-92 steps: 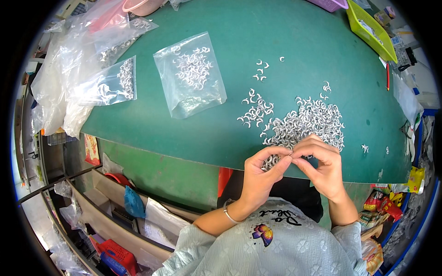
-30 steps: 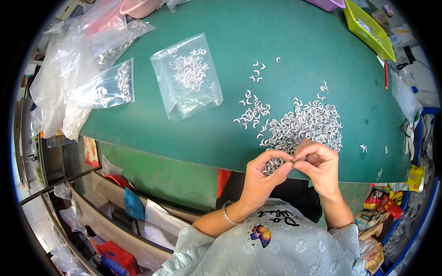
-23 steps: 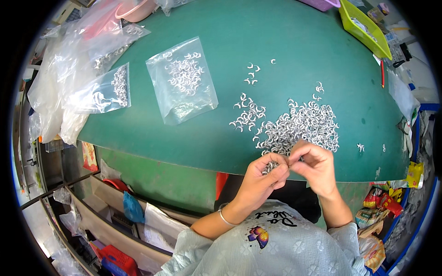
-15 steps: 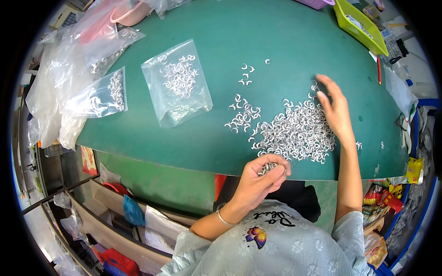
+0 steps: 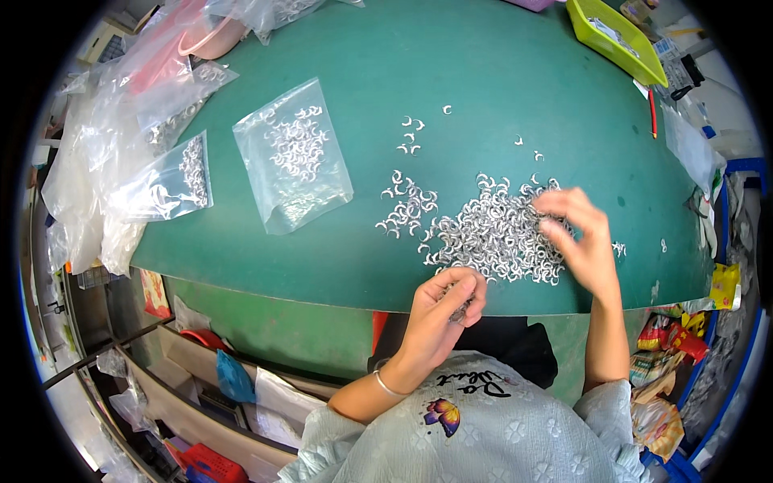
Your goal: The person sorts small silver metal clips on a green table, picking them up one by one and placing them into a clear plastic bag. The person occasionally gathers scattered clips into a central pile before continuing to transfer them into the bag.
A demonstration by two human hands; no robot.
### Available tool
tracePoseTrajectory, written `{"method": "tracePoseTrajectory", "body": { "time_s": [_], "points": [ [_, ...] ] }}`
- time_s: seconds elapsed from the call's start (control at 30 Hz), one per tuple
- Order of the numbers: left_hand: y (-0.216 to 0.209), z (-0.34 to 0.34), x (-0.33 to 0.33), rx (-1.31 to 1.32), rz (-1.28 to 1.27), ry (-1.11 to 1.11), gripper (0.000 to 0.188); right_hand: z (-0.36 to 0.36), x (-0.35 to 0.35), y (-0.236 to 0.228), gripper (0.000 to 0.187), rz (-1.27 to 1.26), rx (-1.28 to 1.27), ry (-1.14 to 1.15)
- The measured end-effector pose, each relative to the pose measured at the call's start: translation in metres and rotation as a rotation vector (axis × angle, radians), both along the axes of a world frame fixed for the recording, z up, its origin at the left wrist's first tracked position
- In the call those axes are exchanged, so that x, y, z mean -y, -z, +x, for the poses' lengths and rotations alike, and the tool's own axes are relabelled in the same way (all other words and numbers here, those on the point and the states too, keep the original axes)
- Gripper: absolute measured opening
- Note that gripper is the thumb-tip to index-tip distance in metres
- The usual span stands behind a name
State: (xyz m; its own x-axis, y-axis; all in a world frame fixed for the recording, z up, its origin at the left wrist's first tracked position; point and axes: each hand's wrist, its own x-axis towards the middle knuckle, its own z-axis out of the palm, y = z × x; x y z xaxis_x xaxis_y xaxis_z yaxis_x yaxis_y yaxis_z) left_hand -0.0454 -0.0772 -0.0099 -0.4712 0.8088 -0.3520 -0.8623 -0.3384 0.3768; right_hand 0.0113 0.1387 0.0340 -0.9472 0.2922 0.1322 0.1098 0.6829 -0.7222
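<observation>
A heap of small silver crescent-shaped metal pieces (image 5: 499, 233) lies on the green table near its front edge. My left hand (image 5: 441, 310) is closed around a clump of the same pieces, partly visible between thumb and fingers, just in front of the heap. Over the heap's right side hovers my right hand (image 5: 584, 241), its fingers curved and thumb apart from them, nothing visible in it. A smaller cluster of crescents (image 5: 407, 205) lies left of the heap, with a few loose ones (image 5: 411, 137) farther back. Left of these, a clear plastic bag (image 5: 302, 193) lies flat with crescents inside.
Another clear bag of crescents (image 5: 165, 189) and a pile of plastic bags (image 5: 88, 161) cover the table's left end. A pink basket (image 5: 213, 40) stands at the back left, a yellow-green basket (image 5: 616, 48) at the back right. A red pen (image 5: 653, 113) lies near the right edge.
My right hand has moved nearer, from beyond the heap's far right corner onto its right side, fingers more curled. A few crescents there now lie loose. My left hand stays closed, slightly turned.
</observation>
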Motion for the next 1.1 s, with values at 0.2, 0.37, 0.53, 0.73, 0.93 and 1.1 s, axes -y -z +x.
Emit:
{"method": "tracePoseTrajectory", "body": {
  "time_s": [0.2,0.37,0.53,0.73,0.93,1.1],
  "points": [
    [-0.006,0.001,-0.004,0.194,0.099,0.002,0.017,-0.040,-0.039,0.031,0.015,0.615,-0.078,0.160],
    [-0.010,-0.001,-0.005,0.214,0.009,-0.012,0.019,-0.046,-0.038,0.034,0.009,0.677,-0.017,0.082],
    [-0.005,0.000,-0.004,0.197,0.020,0.010,0.018,-0.047,-0.036,0.035,0.010,0.621,-0.118,0.045],
    [-0.007,0.002,-0.001,0.211,0.030,0.012,0.019,-0.048,-0.037,0.035,0.013,0.554,-0.094,0.027],
    [-0.007,0.001,0.005,0.211,0.068,0.002,0.021,-0.041,-0.029,0.028,0.011,0.415,-0.119,0.174],
    [-0.007,0.005,0.005,0.161,-0.027,-0.021,0.020,-0.027,0.004,0.008,0.009,-0.046,-0.144,0.210]
  ]
}}
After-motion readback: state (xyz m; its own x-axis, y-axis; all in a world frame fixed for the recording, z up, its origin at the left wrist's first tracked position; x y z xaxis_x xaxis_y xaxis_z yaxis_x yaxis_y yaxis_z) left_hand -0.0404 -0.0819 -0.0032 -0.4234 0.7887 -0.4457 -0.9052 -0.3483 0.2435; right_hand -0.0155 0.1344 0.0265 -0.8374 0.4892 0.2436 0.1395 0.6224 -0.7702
